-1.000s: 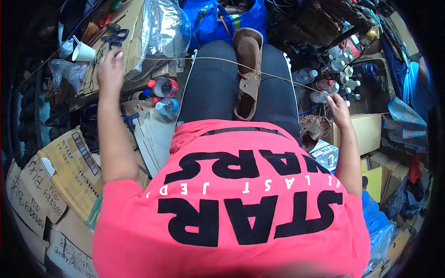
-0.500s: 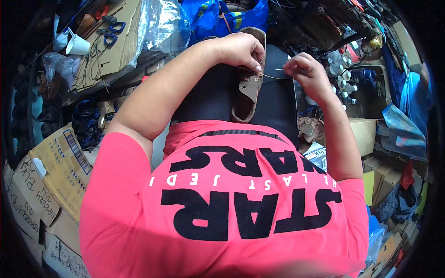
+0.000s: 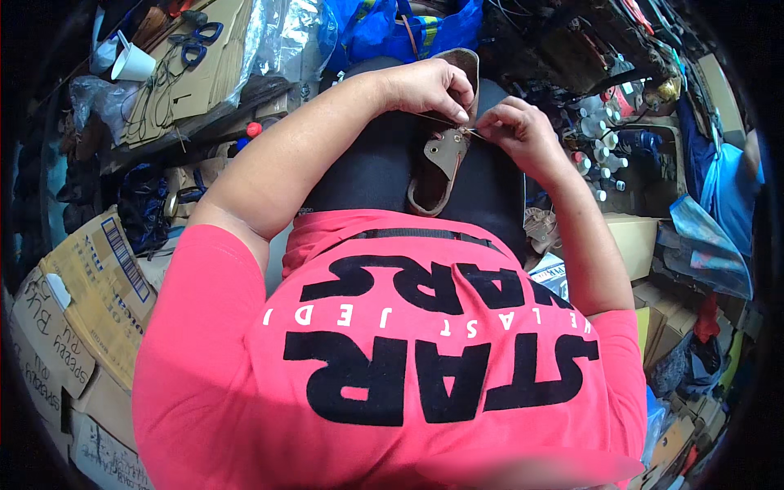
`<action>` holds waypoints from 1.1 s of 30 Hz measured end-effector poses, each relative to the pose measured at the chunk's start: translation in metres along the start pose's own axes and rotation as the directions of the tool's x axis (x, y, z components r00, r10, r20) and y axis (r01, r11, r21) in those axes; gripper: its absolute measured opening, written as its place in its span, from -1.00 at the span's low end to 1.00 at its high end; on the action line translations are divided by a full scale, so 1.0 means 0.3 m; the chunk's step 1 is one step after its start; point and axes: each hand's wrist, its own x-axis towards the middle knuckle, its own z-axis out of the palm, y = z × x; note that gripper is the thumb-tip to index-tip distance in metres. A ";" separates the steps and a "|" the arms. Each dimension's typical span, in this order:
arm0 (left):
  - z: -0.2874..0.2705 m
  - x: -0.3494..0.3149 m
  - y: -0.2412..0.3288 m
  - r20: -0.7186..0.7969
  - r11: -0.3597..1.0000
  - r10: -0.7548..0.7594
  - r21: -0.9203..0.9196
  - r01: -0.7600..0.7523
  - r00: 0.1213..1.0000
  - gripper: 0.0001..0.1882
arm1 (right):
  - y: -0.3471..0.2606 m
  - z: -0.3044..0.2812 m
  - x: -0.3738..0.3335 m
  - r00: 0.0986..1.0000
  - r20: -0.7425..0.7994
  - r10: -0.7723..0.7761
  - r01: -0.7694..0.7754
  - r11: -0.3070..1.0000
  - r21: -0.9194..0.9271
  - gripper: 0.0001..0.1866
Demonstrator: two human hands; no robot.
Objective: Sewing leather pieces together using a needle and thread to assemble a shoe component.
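A grey-brown shoe [image 3: 443, 161] with metal eyelets lies lengthwise across my dark-trousered thighs, its toe or heel end toward my belt. My left hand [image 3: 437, 88] is closed on the shoe's upper side, thumb and fingers bent over its edge. Close by on the right, my right hand [image 3: 520, 133] pinches a thin needle [image 3: 472, 131], its point at the shoe near the eyelets. A fine light thread [image 3: 434, 119] runs by my left thumb to the same spot. The fingertips hide part of the needle.
Flat cardboard [image 3: 200, 77] with blue-handled scissors [image 3: 196, 42] and a white cup [image 3: 133, 63] lies at the far left. Blue bags [image 3: 445, 33] are beyond my knees. Several small bottles [image 3: 600, 139] stand at the right; cardboard boxes [image 3: 102, 269] crowd the near left.
My right hand has moved left, bringing the needle from clear of the shoe to its edge by the eyelets. My left hand stays on the shoe.
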 end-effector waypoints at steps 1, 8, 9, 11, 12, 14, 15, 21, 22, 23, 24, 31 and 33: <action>0.000 -0.005 -0.001 -0.008 1.000 0.008 0.007 -0.008 1.000 -0.77 | 0.000 0.011 -0.004 1.000 0.005 -0.003 0.003 1.000 -0.001 -0.85; -0.017 -0.004 -0.004 0.059 0.999 0.007 0.044 -0.010 0.998 -0.79 | -0.013 0.055 -0.055 0.992 -0.123 0.001 -0.008 0.998 -0.061 -0.87; -0.019 -0.003 -0.004 0.087 0.997 0.000 0.075 -0.006 0.996 -0.78 | -0.019 0.056 -0.059 0.991 -0.134 -0.027 0.016 0.997 -0.079 -0.86; -0.023 -0.007 0.005 0.113 0.995 -0.010 0.104 -0.002 0.994 -0.76 | -0.035 0.055 -0.063 0.988 -0.141 -0.054 0.041 0.995 -0.096 -0.86; -0.023 -0.009 0.010 0.125 0.993 -0.021 0.116 0.006 0.992 -0.76 | -0.046 0.049 -0.062 0.991 -0.116 -0.065 0.047 0.987 -0.152 -0.84; -0.022 -0.010 0.018 0.137 0.992 -0.031 0.126 0.014 0.990 -0.75 | -0.062 0.038 -0.058 0.993 -0.088 -0.073 0.054 0.977 -0.207 -0.83; -0.022 -0.011 0.022 0.146 0.988 -0.026 0.156 0.003 0.989 -0.75 | -0.068 0.034 -0.055 0.992 -0.065 -0.112 0.091 0.959 -0.268 -0.83; -0.031 -0.014 0.051 0.182 0.938 0.032 0.334 -0.093 0.983 -0.70 | -0.163 -0.008 -0.005 0.982 0.163 -0.094 0.171 0.808 -0.564 -0.84; -0.032 -0.016 0.052 0.188 0.902 0.104 0.396 -0.172 0.977 -0.69 | -0.180 -0.011 0.004 0.971 0.228 -0.073 0.204 0.749 -0.630 -0.84; -0.030 -0.010 0.044 0.190 0.902 0.105 0.395 -0.174 0.976 -0.69 | -0.189 -0.008 0.012 0.971 0.227 -0.071 0.202 0.750 -0.630 -0.84; -0.026 0.002 0.033 0.130 0.885 0.120 0.435 -0.165 0.984 -0.69 | -0.194 -0.003 0.024 0.963 0.253 -0.098 0.243 0.723 -0.646 -0.80; -0.009 0.037 0.023 -0.033 0.857 0.162 0.501 -0.124 0.986 -0.72 | -0.195 0.055 0.056 0.972 0.233 -0.015 0.183 0.671 -0.719 -0.86; -0.004 0.021 0.024 -0.060 0.865 0.173 0.486 -0.123 0.983 -0.73 | -0.168 0.080 0.050 0.988 0.156 -0.017 0.124 0.698 -0.705 -0.89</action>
